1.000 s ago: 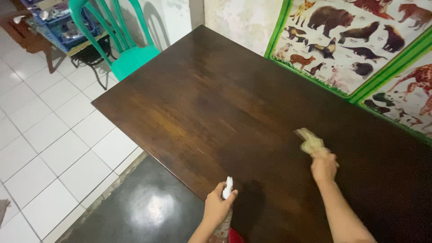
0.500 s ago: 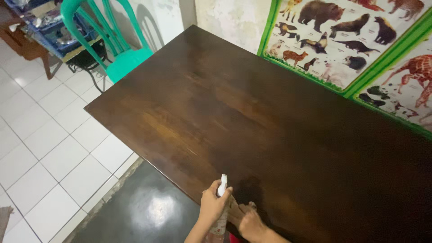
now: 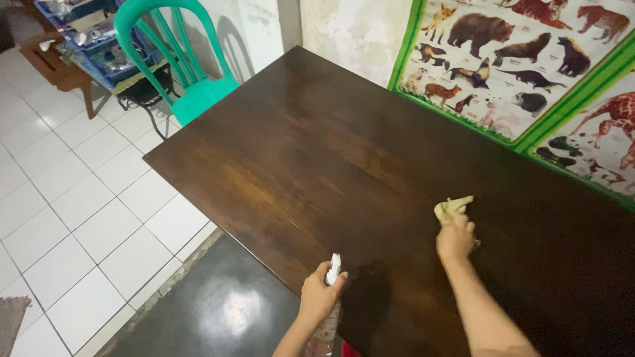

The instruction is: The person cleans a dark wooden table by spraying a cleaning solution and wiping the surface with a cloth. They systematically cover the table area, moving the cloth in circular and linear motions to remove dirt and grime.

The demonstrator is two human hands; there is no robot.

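A dark brown wooden table (image 3: 311, 152) fills the middle of the view. My right hand (image 3: 456, 239) presses a small yellowish cloth (image 3: 450, 207) onto the tabletop, out toward the wall side. My left hand (image 3: 320, 295) is at the table's near edge, wrapped around the neck of a clear spray bottle (image 3: 329, 317) with a white nozzle. The bottle's lower part is cut off at the bottom of the frame.
A green plastic chair (image 3: 182, 66) stands at the table's far left corner. Animal posters (image 3: 529, 73) with green borders hang on the wall along the table's right side. White tiled floor (image 3: 79, 198) lies to the left, with a dark polished strip (image 3: 211, 304) beside the table.
My right hand with the cloth swept back toward my left hand at the near edge, then out again across the tabletop. The left hand kept its grip on the bottle.
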